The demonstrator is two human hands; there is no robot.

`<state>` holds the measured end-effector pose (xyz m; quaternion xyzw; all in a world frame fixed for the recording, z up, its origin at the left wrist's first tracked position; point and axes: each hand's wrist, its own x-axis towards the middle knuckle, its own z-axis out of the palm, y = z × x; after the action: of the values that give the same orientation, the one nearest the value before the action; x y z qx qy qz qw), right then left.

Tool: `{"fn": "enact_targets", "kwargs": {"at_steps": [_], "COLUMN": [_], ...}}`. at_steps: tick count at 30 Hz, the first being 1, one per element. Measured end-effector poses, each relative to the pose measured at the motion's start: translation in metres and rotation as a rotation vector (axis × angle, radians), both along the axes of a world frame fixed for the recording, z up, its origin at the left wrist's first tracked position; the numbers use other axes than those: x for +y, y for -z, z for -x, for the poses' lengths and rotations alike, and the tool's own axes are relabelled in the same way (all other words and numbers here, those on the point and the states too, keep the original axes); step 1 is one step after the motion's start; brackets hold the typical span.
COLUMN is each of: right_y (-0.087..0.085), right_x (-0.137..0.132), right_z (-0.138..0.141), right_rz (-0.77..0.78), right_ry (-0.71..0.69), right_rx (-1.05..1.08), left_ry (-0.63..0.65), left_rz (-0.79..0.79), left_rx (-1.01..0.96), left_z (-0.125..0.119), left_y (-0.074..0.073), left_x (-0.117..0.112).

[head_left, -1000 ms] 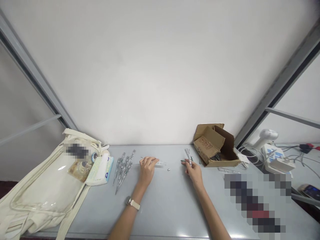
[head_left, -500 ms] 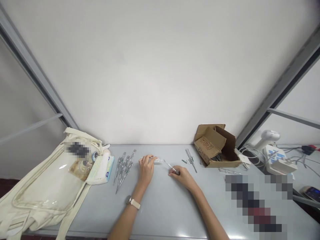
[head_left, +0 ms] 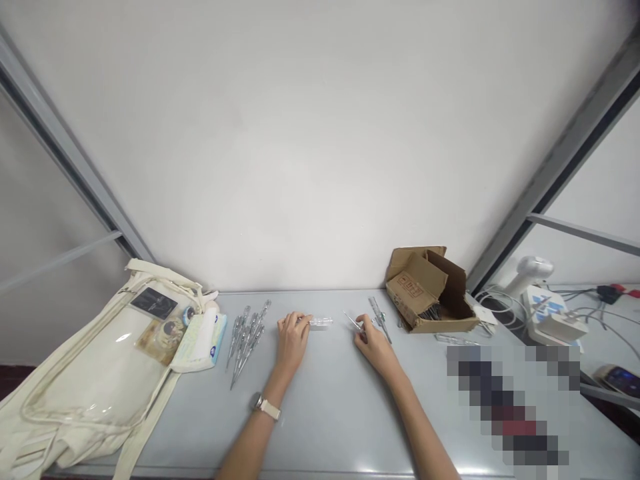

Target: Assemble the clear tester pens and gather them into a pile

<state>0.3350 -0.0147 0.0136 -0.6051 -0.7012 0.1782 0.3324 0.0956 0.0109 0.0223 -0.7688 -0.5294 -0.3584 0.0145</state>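
My left hand [head_left: 294, 333] is closed over one end of a clear plastic screwdriver handle [head_left: 321, 322] lying on the grey table, its other end sticking out to the right. My right hand [head_left: 371, 339] pinches a small screwdriver [head_left: 351, 319], its thin metal shaft pointing up and left, apart from the handle. Just beyond the right fingers lies a clear-handled tester screwdriver [head_left: 379, 315], with small loose parts partly hidden by the hand. Left of my left hand rests a group of several similar tester screwdrivers [head_left: 245, 340], tips toward me.
An opened cardboard box [head_left: 407, 293] with thin metal pieces inside stands at the back right. A cream bag [head_left: 85, 380] and a tissue pack [head_left: 200, 343] occupy the left. To the right are a power strip [head_left: 545, 310], cables and a clear handle-like piece [head_left: 456, 340].
My right hand has moved right and slightly away from me, drawing the screwdriver's tip away from the clear handle. My left hand stays on the handle.
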Motion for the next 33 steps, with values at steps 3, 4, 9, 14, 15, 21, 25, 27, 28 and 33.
{"fn": "enact_targets", "kwargs": {"at_steps": [3, 4, 9, 14, 15, 21, 25, 27, 28, 33], "right_y": [-0.001, -0.002, -0.002, -0.004, -0.005, -0.010, -0.006, -0.002, 0.000, 0.007], "right_x": [0.002, 0.003, 0.004, 0.003, 0.003, 0.001, 0.003, 0.005, 0.006, 0.006], "right_z": [-0.009, -0.012, -0.018, -0.011, -0.010, -0.015, -0.019, -0.023, -0.025, -0.040], "right_rz": [-0.030, -0.042, -0.001, 0.049, 0.071, 0.145, 0.085, 0.031, 0.003, -0.105], "right_ry": [0.074, 0.111, 0.148, -0.062, -0.060, -0.040, 0.006, 0.074, 0.130, 0.475], "right_rx": [0.032, 0.049, 0.021, 0.019, 0.028, 0.113, 0.068, 0.020, 0.002, -0.015], "left_ry": [0.005, 0.007, 0.015, 0.016, 0.015, 0.018, 0.021, 0.019, 0.016, 0.018], "left_rz": [0.010, 0.013, -0.002, 0.011, 0.015, 0.013, 0.015, 0.021, 0.022, 0.019], "left_rx": [-0.006, -0.006, -0.004, -0.010, -0.011, -0.014, -0.020, -0.016, -0.013, -0.002], "left_z": [0.000, 0.000, -0.001, -0.001, -0.001, -0.001, -0.001, -0.001, -0.001, -0.001], "left_y": [0.000, 0.000, 0.001, -0.002, -0.003, -0.002, 0.000, -0.001, -0.002, -0.004], "left_x": [0.000, 0.000, 0.001, -0.001, -0.001, 0.000, 0.000, 0.000, 0.000, -0.001]}}
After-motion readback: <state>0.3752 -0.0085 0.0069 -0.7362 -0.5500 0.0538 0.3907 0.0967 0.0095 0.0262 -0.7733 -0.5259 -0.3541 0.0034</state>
